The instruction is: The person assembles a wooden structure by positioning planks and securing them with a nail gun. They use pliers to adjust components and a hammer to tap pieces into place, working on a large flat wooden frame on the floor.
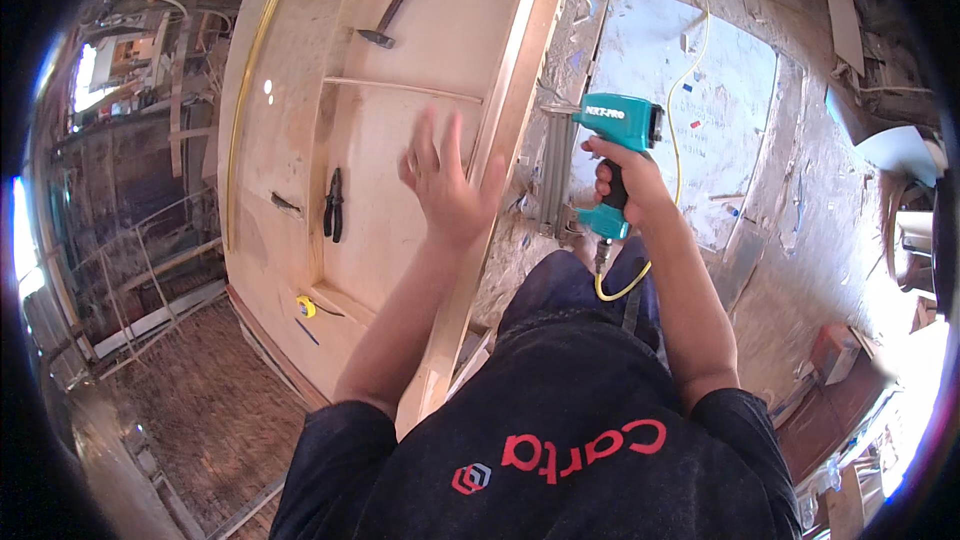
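My right hand (632, 180) grips the black handle of a teal pneumatic nail gun (618, 118), held beside the wooden frame with its nose toward the frame's edge. A yellow air hose (628, 292) joins the bottom of its handle. My left hand (450, 180), slightly blurred, is raised over the pale plywood panel (385, 155) with its fingers spread and nothing in them. Whether it touches the long wooden rail (512, 70) beside it, I cannot tell. Black-handled pliers (334, 205) lie on the panel to the left of that hand. Farther off rests a hammer (378, 37).
A yellow tape measure (305, 306) and a blue pencil-like stick (307, 331) lie on the panel's near left. A thin crosspiece (402, 89) spans the frame. On the right, a whitish sheet (680, 110) covers part of the stained floor, and the hose trails across it.
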Demonstrator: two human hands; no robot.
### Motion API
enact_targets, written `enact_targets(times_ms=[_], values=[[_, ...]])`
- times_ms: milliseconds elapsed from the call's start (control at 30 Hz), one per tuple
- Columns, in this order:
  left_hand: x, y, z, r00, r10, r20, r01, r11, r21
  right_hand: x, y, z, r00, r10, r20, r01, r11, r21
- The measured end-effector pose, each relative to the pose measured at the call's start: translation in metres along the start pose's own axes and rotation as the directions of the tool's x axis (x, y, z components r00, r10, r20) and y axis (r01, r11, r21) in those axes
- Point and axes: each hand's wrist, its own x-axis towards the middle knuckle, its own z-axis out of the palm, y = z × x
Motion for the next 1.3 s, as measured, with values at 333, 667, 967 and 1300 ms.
enact_targets(times_ms=[333,667,967,1300], values=[[-0.067,0.064,0.067,0.352,-0.392,0.850,0.498,-0.690,-0.525,-0.022,-0.073,-0.034,0.944,-0.299,0.142,0.328,0.898,-0.292],[0.005,0.084,0.122,0.105,-0.768,0.632,-0.311,-0.629,-0.712,-0.009,-0.175,-0.082,0.967,0.033,0.252,0.157,0.703,-0.694],[0.036,0.077,0.143,-0.180,-0.799,0.573,-0.407,-0.470,-0.783,0.000,-0.211,-0.081,0.974,0.139,0.177,0.083,0.510,-0.856],[0.040,0.069,0.143,-0.204,-0.799,0.566,-0.340,-0.484,-0.806,0.009,-0.210,-0.049,0.872,0.006,0.489,0.488,0.035,-0.872]])
